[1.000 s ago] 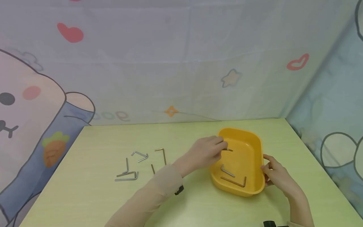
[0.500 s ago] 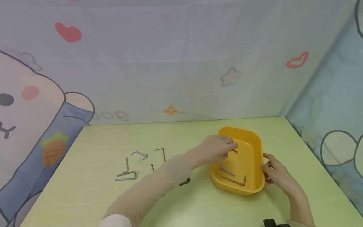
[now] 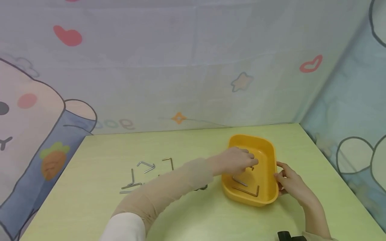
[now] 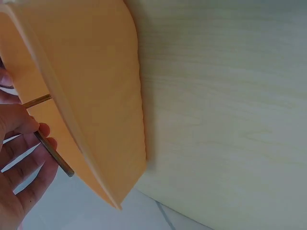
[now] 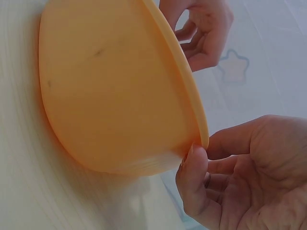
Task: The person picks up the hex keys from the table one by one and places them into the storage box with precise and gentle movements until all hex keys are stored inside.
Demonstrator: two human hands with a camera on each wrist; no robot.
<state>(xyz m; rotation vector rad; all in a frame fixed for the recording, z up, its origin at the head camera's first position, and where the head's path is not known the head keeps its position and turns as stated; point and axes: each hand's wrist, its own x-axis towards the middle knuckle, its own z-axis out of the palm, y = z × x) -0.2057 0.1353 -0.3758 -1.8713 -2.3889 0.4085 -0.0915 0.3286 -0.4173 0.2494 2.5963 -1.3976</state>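
Note:
Over the yellow tray, my left hand pinches a bronze-coloured L-shaped hex key between thumb and fingers. In the left wrist view the key's long end sticks out past the fingertips, above the tray opening. The thumb and fingers of my right hand pinch the tray's right rim, which the right wrist view shows close up. A silver hex key and a longer bronze one lie on the tray bottom, near its front end.
Left of the tray, several loose hex keys lie on the pale green table, partly hidden behind my left sleeve. A printed cloth hangs along the table's back edge, and another borders the right side.
My left hand has moved right and lower over the tray with the hex key, and the left sleeve now covers more of the loose keys. My right hand keeps its grip on the rim.

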